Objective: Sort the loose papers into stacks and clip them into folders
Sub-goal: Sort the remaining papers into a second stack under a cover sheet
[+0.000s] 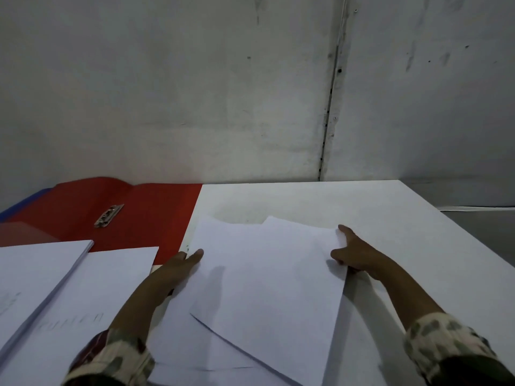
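I've got the loose papers [267, 277] fanned out in front of me on the white table [390, 218], several sheets overlapping at odd angles, corners poking out at the far edge and down near me. That skew is why my hands sit where they do: one on each side of the pile, so I can square the edges before anything goes into a folder.

My left hand [178, 267] lies on the pile's left edge, fingers stretched forward and flat, pressing rather than gripping. My right hand [354, 256] is at the right edge, index finger pointing along the far corner, thumb spread over the top sheet; the other fingers seem tucked under the edge, though I can't tell for sure whether they're pinching it or just nudging. Both forearms angle inward from the patterned sleeves [446, 341], wrists low, close to the table.

Over on my left, the red folder [145, 215] lies open and flat, its metal clip [108, 215] facing up (ready for a stack, I'd say). A blue folder [25, 203] peeks out from beneath it. Nearer me, a thick stack [39, 271] already looks squared, resting partly on a single sheet [108, 285] with faint writing, and both overlap the folder's near edge.

So, by my reckoning, sorting is partway along and nothing is clipped yet.
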### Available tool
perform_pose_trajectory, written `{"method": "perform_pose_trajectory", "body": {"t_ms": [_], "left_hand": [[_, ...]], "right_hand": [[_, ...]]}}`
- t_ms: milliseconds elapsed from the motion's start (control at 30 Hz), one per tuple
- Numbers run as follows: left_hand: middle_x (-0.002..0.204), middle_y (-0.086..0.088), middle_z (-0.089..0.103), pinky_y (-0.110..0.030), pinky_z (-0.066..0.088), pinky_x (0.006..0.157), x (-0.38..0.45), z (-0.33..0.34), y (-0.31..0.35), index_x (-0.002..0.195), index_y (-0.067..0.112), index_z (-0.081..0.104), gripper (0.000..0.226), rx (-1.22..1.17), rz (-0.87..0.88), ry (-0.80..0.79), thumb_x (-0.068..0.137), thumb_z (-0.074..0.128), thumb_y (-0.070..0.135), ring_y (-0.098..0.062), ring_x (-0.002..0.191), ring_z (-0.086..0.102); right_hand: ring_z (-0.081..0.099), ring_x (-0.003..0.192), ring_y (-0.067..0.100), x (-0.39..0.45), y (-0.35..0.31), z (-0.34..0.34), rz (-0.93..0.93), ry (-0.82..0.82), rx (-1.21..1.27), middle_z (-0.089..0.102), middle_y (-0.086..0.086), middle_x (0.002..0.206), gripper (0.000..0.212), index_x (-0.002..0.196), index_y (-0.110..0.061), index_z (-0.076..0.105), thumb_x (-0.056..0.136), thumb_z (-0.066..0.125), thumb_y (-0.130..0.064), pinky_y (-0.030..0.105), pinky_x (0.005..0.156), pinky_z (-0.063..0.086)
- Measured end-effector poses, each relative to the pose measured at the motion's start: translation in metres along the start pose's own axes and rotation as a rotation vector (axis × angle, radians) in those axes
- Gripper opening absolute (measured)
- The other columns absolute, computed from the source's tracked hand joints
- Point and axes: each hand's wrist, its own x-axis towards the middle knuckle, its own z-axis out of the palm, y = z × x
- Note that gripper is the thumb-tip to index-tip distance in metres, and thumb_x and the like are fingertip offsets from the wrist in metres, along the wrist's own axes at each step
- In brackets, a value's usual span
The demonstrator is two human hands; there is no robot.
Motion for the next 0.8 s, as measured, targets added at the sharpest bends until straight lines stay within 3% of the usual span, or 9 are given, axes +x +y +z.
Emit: {"method": "perform_pose_trajectory", "body": {"t_ms": [67, 167, 267, 333, 467, 533, 600, 667, 800], "left_hand": [[0.156, -0.008, 0.015, -0.04, 0.017, 0.114, 0.001, 0.006, -0.003, 0.147, 0.008, 0.016, 0.069, 0.023, 0.066, 0.012, 0.094, 0.041, 0.044, -0.027, 0.143, 0.016], [0.156, -0.007, 0.015, -0.04, 0.018, 0.114, 0.001, 0.01, -0.005, 0.147, 0.009, 0.014, 0.076, 0.01, 0.106, 0.006, 0.09, 0.048, 0.046, -0.026, 0.143, 0.017], [0.156, -0.007, 0.016, -0.038, 0.019, 0.114, 0.0, 0.01, -0.006, 0.147, 0.009, 0.014, 0.08, -0.001, 0.106, 0.005, 0.088, 0.053, 0.046, -0.025, 0.143, 0.019], [0.155, -0.007, 0.02, -0.036, 0.022, 0.112, 0.0, 0.012, -0.007, 0.147, 0.008, 0.014, 0.079, 0.004, 0.132, 0.025, 0.088, 0.055, 0.042, -0.024, 0.142, 0.022], [0.148, -0.009, 0.035, -0.032, 0.032, 0.103, -0.007, 0.017, -0.005, 0.143, 0.005, 0.025, 0.07, 0.057, 0.178, 0.079, 0.088, 0.059, 0.032, -0.026, 0.134, 0.036], [0.144, -0.011, 0.04, -0.034, 0.035, 0.101, -0.008, 0.021, -0.006, 0.14, 0.005, 0.029, 0.069, 0.072, 0.181, 0.11, 0.086, 0.062, 0.031, -0.028, 0.13, 0.041], [0.145, -0.011, 0.04, -0.037, 0.035, 0.104, -0.009, 0.024, -0.009, 0.141, 0.005, 0.029, 0.072, 0.099, 0.19, 0.141, 0.084, 0.065, 0.029, -0.03, 0.131, 0.041], [0.144, -0.012, 0.04, -0.04, 0.035, 0.107, -0.011, 0.027, -0.012, 0.141, 0.006, 0.029, 0.071, 0.129, 0.22, 0.146, 0.083, 0.066, 0.027, -0.03, 0.131, 0.041], [0.144, -0.012, 0.04, -0.038, 0.033, 0.106, -0.02, 0.029, -0.013, 0.141, 0.007, 0.03, 0.058, 0.088, 0.303, 0.17, 0.09, 0.056, 0.022, -0.029, 0.131, 0.039]], "right_hand": [[0.055, 0.081, 0.026, -0.001, -0.004, 0.013, -0.085, 0.055, -0.036, 0.056, 0.019, 0.119, 0.094, 0.149, -0.027, -0.007, 0.083, 0.057, -0.009, 0.028, 0.07, 0.043], [0.058, 0.083, 0.032, -0.003, -0.011, 0.038, -0.162, 0.129, -0.005, 0.055, 0.025, 0.119, 0.1, 0.146, -0.029, -0.018, 0.085, 0.057, -0.007, 0.03, 0.074, 0.044], [0.058, 0.098, 0.038, -0.005, -0.018, 0.057, -0.184, 0.22, 0.069, 0.056, 0.025, 0.117, 0.092, 0.148, -0.026, -0.014, 0.087, 0.052, -0.003, 0.036, 0.085, 0.046], [0.057, 0.103, 0.038, -0.005, -0.023, 0.069, -0.195, 0.223, 0.096, 0.054, 0.024, 0.123, 0.087, 0.149, -0.026, -0.008, 0.087, 0.048, -0.001, 0.034, 0.083, 0.044], [0.053, 0.083, 0.029, -0.007, -0.027, 0.089, -0.256, 0.237, 0.154, 0.056, 0.02, 0.11, 0.086, 0.149, -0.026, -0.006, 0.086, 0.046, 0.0, 0.034, 0.072, 0.042], [0.052, 0.104, 0.031, -0.007, -0.025, 0.098, -0.276, 0.257, 0.174, 0.05, 0.02, 0.127, 0.084, 0.149, -0.024, -0.006, 0.088, 0.049, -0.004, 0.029, 0.08, 0.039], [0.042, 0.123, 0.031, -0.007, -0.022, 0.105, -0.278, 0.259, 0.168, 0.04, 0.016, 0.141, 0.082, 0.149, -0.022, -0.005, 0.091, 0.051, -0.011, 0.032, 0.097, 0.035], [0.037, 0.129, 0.03, -0.008, -0.022, 0.108, -0.309, 0.252, 0.158, 0.037, 0.012, 0.146, 0.079, 0.149, -0.019, -0.003, 0.092, 0.052, -0.016, 0.036, 0.106, 0.029], [0.029, 0.14, 0.022, -0.013, -0.021, 0.101, -0.268, 0.219, 0.385, 0.025, 0.003, 0.154, 0.08, 0.15, -0.02, 0.001, 0.092, 0.055, -0.018, 0.032, 0.111, 0.026]]}}
